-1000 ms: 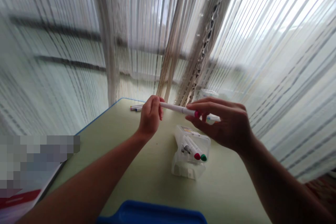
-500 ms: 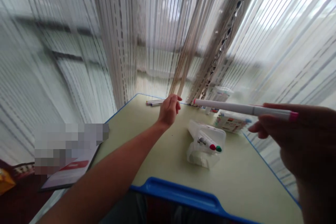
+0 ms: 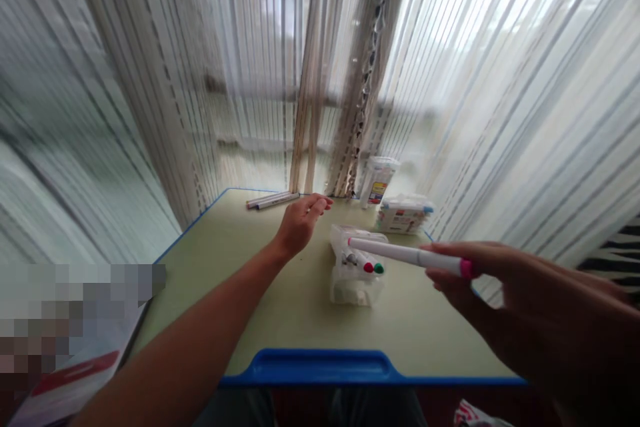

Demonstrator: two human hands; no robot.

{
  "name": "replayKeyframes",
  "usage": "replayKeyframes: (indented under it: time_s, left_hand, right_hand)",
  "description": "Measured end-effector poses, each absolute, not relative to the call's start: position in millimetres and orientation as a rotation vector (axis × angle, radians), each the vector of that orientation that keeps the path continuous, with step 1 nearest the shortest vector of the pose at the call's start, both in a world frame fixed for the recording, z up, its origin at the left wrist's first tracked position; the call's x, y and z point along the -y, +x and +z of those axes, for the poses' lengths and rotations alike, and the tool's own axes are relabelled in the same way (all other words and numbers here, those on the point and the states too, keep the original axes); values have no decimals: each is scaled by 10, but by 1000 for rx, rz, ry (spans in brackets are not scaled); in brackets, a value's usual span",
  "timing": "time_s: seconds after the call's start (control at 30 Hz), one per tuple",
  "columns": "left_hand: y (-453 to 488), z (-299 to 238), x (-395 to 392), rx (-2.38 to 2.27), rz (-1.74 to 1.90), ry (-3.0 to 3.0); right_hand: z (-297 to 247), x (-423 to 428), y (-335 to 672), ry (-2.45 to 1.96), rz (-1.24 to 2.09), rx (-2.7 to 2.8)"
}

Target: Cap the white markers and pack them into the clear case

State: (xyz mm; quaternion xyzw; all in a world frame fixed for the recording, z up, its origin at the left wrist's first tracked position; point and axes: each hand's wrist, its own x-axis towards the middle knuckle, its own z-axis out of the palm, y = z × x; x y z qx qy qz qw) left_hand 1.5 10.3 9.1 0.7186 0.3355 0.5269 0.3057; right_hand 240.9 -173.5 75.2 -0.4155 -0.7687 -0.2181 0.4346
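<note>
A white marker with pink ends is pinched between the thumb and fingers of my right hand, its far tip pointing left over the clear plastic case. My left hand hovers above the table left of that case, its fingers loosely curled together, and nothing shows in them. The open clear case stands on the table and holds several markers, among them one with a red end and one with a green end. Beyond my left hand lie a few white markers.
The pale table has a blue rim with a blue tray groove at its front. At the back right stand a labelled clear box and a box of markers. Striped string curtains hang behind.
The view has turned right, so the table and its things sit further left. My right hand has come lower and inward with the marker, which now overlaps the case in view.
</note>
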Motion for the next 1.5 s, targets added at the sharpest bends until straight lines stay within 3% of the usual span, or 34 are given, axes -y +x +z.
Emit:
replayKeyframes:
  time_s: [0.43,1.1,1.5]
  left_hand:
    - [14,40,-141,-927,1348,1930]
    - [6,23,-161,-988,1338,1945]
    - [6,1,-182,-1018,1323,1972]
  right_hand:
    - [489,1474,1993,-885,-524,2092]
    - [418,1277,1816,-1220,-372,2251]
    - [409,1277,1806,-1291,-460,2262]
